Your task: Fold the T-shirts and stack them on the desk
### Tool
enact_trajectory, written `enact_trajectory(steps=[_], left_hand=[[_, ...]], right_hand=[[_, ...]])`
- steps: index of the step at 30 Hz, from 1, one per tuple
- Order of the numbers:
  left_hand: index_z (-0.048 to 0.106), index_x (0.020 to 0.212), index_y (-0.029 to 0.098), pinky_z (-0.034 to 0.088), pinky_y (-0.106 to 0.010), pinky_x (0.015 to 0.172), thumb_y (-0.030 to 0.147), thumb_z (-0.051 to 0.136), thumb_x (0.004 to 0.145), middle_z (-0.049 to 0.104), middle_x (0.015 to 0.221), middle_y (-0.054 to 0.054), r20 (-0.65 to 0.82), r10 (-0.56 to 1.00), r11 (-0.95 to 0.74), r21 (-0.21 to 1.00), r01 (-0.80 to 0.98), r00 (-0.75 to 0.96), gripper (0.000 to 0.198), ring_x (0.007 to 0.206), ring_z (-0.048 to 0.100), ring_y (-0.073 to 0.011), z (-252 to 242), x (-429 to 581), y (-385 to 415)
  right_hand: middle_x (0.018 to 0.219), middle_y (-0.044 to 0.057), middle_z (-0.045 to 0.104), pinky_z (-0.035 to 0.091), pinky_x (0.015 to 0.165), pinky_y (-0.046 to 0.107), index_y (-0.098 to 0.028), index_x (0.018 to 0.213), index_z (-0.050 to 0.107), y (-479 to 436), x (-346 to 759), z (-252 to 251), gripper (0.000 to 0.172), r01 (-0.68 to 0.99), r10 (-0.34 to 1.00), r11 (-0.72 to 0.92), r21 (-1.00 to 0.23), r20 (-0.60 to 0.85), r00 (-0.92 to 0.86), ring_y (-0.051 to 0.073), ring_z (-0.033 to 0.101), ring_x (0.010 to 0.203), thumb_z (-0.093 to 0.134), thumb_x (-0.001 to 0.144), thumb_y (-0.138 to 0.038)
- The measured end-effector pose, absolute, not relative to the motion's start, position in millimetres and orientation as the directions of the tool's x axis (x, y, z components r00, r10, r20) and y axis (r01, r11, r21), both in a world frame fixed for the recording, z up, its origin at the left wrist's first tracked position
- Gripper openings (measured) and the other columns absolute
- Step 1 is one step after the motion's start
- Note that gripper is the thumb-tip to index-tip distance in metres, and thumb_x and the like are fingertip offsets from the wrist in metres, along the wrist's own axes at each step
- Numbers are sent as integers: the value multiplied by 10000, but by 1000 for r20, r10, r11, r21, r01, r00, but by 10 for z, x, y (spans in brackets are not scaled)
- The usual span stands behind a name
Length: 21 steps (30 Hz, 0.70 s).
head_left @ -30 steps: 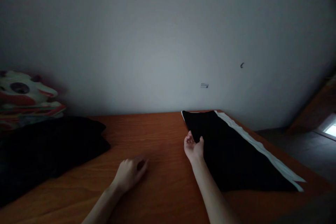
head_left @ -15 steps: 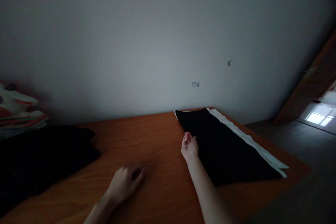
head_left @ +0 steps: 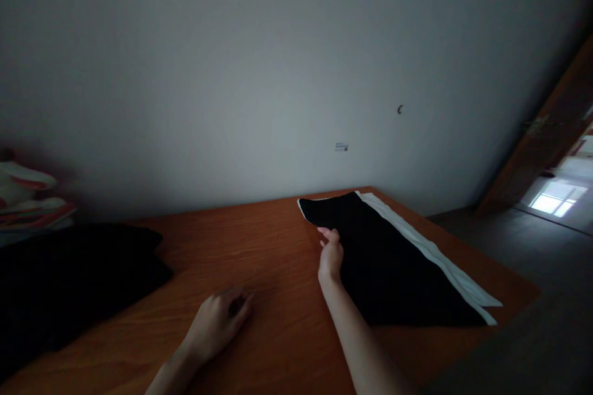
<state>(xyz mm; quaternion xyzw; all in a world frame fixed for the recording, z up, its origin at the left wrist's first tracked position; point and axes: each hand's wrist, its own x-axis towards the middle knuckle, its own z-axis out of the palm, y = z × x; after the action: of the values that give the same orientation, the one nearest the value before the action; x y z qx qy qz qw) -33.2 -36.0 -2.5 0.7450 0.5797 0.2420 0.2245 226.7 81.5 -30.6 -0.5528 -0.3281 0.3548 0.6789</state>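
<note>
A black folded garment with a white side stripe [head_left: 393, 259] lies on the right part of the orange wooden table [head_left: 259, 247]. My right hand [head_left: 330, 253] rests at the garment's left edge, fingers curled against the cloth; whether it grips the fabric is hidden. My left hand [head_left: 217, 321] lies on the bare tabletop nearer me, fingers loosely curled, holding nothing I can see.
A heap of dark clothes [head_left: 69, 284] covers the table's left side, with a red and white patterned item [head_left: 28, 197] behind it. A plain wall [head_left: 259, 74] rises behind the table. At right are the floor [head_left: 509, 241] and a doorway [head_left: 556, 191].
The view has swung to the right, showing more of the doorway. My right hand turned from palm-up to lying against the garment's left edge. The left hand has barely moved.
</note>
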Motion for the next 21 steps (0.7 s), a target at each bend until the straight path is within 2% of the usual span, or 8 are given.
enact_trajectory(steps=[5,7,9,11,13,15,18,21], left_hand=[[685,743,237,400,-280,617,562,469,907,684,703,-28,107,970,-235,625,744,217,424,626,587,-173,-27,-324,-366],[689,750,238,401,-279,621,559,473,908,684,707,-26,102,970,-237,619,749,222,418,632,589,-172,-31,-324,-364],[694,765,236,405,-279,632,551,466,915,686,721,-28,97,969,-238,602,762,226,417,646,596,-173,-39,-326,-363],[697,789,235,409,-280,644,539,455,926,694,745,-33,91,968,-241,588,772,234,411,665,604,-176,-49,-331,-364],[691,800,236,408,-283,652,526,449,934,699,761,-33,86,966,-248,578,778,244,401,674,609,-178,-59,-338,-368],[682,805,240,404,-283,654,513,446,941,704,776,-29,84,964,-255,570,781,253,386,685,615,-180,-65,-342,-373],[668,800,238,400,-285,659,503,425,953,701,779,-26,69,963,-254,547,798,259,391,693,616,-179,-62,-343,-377],[660,807,231,399,-290,668,504,394,964,693,781,-28,52,963,-251,523,814,264,412,691,609,-175,-46,-335,-377]], right_hand=[[956,79,742,568,700,337,-266,875,555,761,2119,-243,312,-515,940,142,-845,-47,337,189,692,786,326,882,-479],[911,83,735,552,662,333,-255,874,557,726,2087,-153,338,-562,964,105,-821,-56,262,194,674,734,346,891,-519],[924,96,730,538,678,343,-236,909,582,687,2090,-61,408,-410,955,149,-900,24,295,217,669,783,365,899,-582],[1030,119,715,522,783,380,-220,966,608,654,2144,-14,388,-42,888,276,-960,238,394,259,652,946,469,876,-570],[1201,155,656,466,918,450,-207,1071,628,632,2246,-38,340,397,776,303,-867,466,426,310,576,1140,582,840,-452],[1286,206,594,412,965,523,-184,1175,627,632,2369,-124,395,656,733,149,-740,528,429,363,524,1211,631,815,-348],[1188,253,610,414,915,556,-150,1149,670,681,2530,-296,370,745,779,-99,-660,415,471,398,574,1121,662,814,-307],[1029,195,659,434,891,501,-192,1005,730,781,2634,-419,233,688,788,-81,-721,376,486,358,629,1041,648,842,-336]])
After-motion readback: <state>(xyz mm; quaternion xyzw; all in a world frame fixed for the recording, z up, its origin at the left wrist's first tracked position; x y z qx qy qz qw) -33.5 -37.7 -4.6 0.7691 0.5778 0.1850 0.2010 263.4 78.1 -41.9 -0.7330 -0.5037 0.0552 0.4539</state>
